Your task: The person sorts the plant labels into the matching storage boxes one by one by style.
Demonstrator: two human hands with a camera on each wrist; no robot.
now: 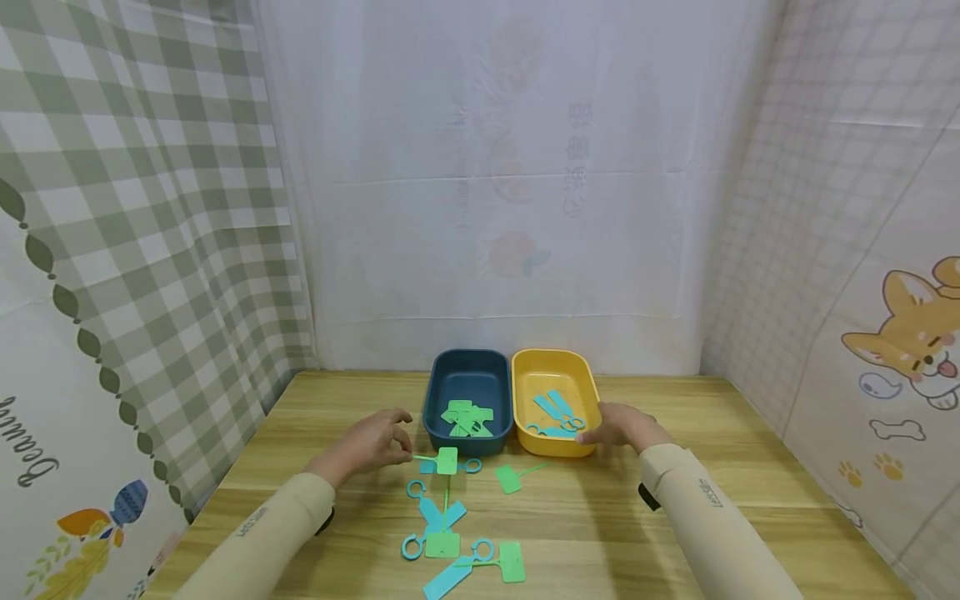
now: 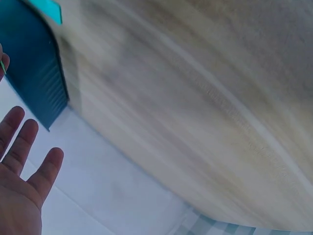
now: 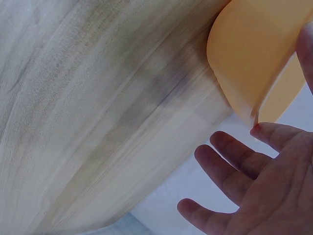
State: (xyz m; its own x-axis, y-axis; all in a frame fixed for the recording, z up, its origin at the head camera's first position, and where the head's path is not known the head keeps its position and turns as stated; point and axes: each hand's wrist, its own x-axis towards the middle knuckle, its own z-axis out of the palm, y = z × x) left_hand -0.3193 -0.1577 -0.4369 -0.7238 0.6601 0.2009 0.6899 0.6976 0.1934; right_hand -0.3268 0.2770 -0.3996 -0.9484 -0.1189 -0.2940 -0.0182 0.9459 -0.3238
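Head view, green tag, squarish, thin-stemmed

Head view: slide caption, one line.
Left hand pinches green tag near navy bin of green tags; right hand at yellow bin of blue ring tags.

Head view: the left hand hides the stem end of a green tag, which covers the middle of a blue tag. Inside the navy bin, heaped green tags overlap too much to count. The right hand hides part of the yellow bin's rim. The bottom edge cuts off 2 sleeves; lettering on the back curtain is blurred. Left wrist view: the left edge crops hand and navy bin. Right wrist view: the right edge crops hand and yellow bin.
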